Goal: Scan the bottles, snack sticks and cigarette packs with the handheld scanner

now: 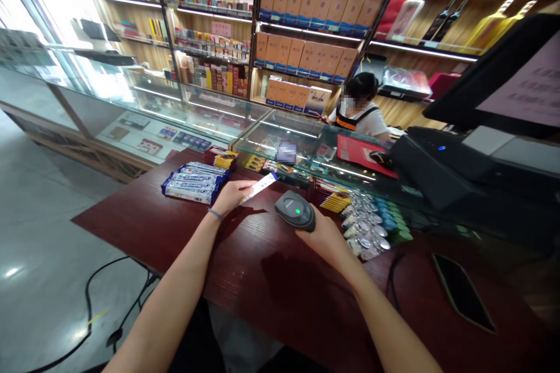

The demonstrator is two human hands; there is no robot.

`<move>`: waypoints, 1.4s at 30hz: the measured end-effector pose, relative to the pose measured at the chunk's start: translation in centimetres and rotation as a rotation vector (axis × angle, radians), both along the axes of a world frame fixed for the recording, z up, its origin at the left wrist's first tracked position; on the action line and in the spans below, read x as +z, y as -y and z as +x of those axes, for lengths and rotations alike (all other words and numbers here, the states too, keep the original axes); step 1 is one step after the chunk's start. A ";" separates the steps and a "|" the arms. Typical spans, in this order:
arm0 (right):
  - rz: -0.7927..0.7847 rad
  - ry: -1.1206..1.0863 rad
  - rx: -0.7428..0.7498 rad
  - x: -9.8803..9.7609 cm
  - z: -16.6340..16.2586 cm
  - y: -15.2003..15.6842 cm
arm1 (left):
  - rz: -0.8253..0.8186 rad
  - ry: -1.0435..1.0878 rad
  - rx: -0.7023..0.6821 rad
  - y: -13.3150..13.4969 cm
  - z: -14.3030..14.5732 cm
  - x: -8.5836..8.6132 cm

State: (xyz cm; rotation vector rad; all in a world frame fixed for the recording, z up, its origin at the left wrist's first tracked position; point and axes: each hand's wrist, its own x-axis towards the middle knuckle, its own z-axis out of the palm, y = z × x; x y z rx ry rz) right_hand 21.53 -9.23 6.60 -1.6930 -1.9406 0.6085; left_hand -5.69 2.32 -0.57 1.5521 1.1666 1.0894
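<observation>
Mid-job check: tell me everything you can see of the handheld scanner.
The scanner is dark grey to black, with a broad rounded head and a smooth casing that looks like plastic. A small green light glows on top of the head. The right hand grips it; the handle is mostly hidden. It is held above the dark red table, its head pointing away from the wearer, to the right of the slim white packet and apart from it.

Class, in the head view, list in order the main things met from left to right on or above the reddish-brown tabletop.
Blue-and-white packets → held white packet → dark scanner → silver-topped items → phone.
</observation>
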 end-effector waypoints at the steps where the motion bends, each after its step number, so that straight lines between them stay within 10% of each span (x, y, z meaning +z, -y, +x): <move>1: -0.001 -0.009 -0.002 0.0 0.1 0.0 | -0.018 0.023 -0.011 -0.1 0.1 -0.1; 8: 0.084 -0.159 -0.040 0.2 1.7 -0.7 | 0.027 0.045 -0.062 0.1 1.0 -0.4; 21: 0.302 -0.630 -0.274 6.2 7.2 1.0 | 0.743 -0.643 -0.137 3.0 6.4 -1.6; 42: 0.486 -0.812 -0.391 9.5 14.2 4.5 | 0.724 -0.782 -0.341 0.5 20.2 -4.7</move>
